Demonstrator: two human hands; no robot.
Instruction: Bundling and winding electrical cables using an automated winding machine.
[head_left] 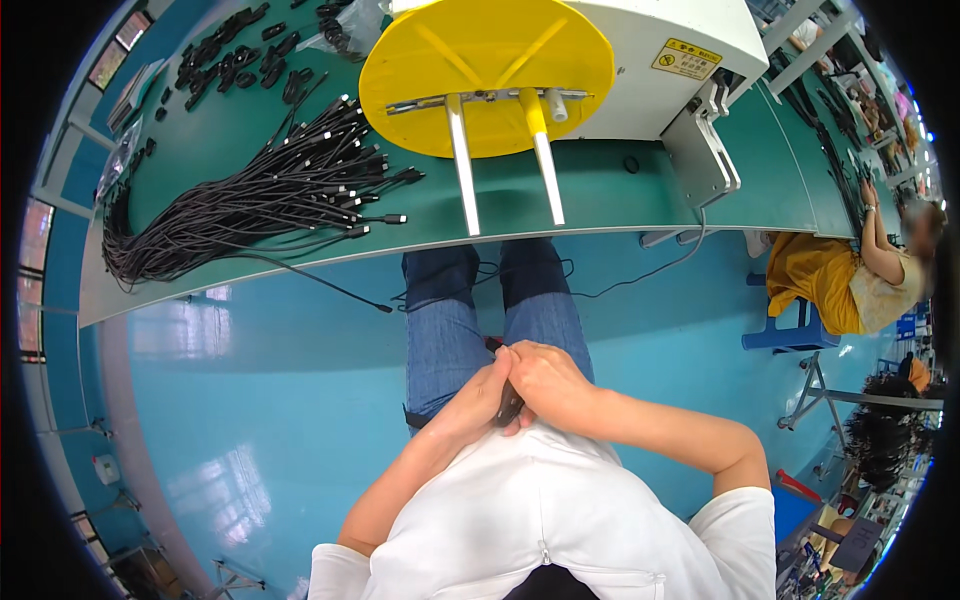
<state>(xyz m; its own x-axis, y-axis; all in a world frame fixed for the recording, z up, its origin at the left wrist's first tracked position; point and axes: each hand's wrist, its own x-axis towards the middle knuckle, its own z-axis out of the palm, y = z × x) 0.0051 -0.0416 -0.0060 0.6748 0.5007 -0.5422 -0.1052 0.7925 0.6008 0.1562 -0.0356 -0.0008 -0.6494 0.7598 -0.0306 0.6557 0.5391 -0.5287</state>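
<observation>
Black piece [510,403] sits over your lap, close to the hem of your white shirt [530,490] and mostly covered by your fingers. Your left hand [480,396] and right hand [553,383] come together around it, the right from above; how firmly they press cannot be told, since most of the contact is hidden. If one hand eases off while the other pushes, the piece could slip, with only your thighs beneath to catch it. A red tip [493,344] shows just past your fingers; whether it belongs to the piece is unclear, so a blind squeeze might bend it.

Beyond, a thin lead [482,278] lies across your jeans [440,350] near the knees; a sudden shift of your legs could snag it. One cable [350,295] hangs over the table edge at your left, its end close to your knee. Brushing that end could tug at the cable pile [250,210], where tangled strands might drag others along.

Ahead, metal rods [463,165] jut from the yellow disc [480,65] toward you, past the table edge; leaning in carelessly risks a knock.
</observation>
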